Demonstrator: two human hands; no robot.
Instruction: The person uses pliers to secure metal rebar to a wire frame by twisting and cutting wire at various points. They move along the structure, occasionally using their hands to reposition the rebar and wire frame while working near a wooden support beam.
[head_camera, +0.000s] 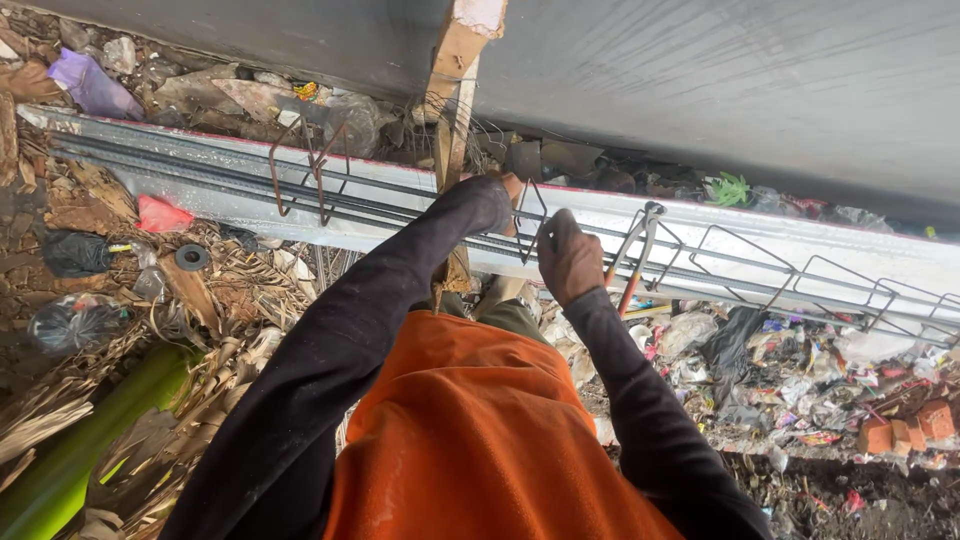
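Two hands are seen at a rebar cage (600, 255) laid along a pale beam (800, 240) beside a grey wall (750, 80). The left hand (497, 195) is mostly hidden by its dark sleeve; whether it is closed cannot be told, though it lies against a bent wire stirrup (530, 215). The right hand (568, 258) is closed round the long bars just beside that stirrup. Pincers with red handles (635, 250) are hung on the cage just right of the right hand. More stirrups (310, 170) are spaced along the bars to either side. A wooden post (455, 90) stands upright behind the hands. Litter is scattered below: a red wrapper (160, 215), a black ring (191, 257), a purple bag (90, 85), a green pipe (70, 450), broken bricks (900, 430).
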